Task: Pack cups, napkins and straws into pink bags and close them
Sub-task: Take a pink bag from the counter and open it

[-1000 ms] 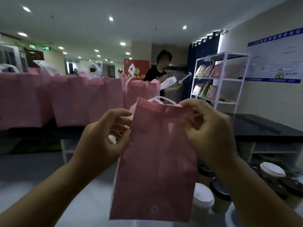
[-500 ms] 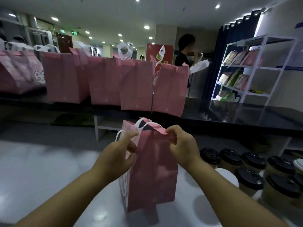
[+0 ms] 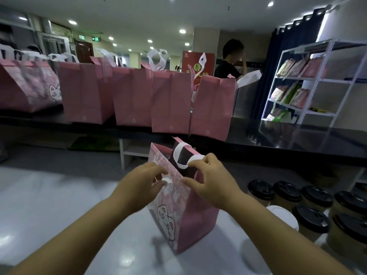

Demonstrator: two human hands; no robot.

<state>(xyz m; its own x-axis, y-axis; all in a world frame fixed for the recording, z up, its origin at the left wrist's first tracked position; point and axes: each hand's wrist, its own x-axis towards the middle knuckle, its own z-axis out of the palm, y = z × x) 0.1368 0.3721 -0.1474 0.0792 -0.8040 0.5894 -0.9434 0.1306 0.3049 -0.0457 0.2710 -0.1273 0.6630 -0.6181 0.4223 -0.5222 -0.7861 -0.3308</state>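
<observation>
Pink bag [image 3: 198,219] | between left hand [image 3: 142,182], right hand [image 3: 213,181] | both pinch top

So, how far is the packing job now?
Looks done: a row of pink bags on the dark counter. In hand: left hand and right hand pinch the open top of another pink bag on the white table. Left: lidded cups beside it are not packed.

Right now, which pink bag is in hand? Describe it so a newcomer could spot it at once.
Start at the white table in the foreground, left of the black-lidded cups. One pink bag stands there, its top gripped by the left hand and right hand. Unlike the row of bags on the dark counter behind, it stands alone, in hand.
</observation>
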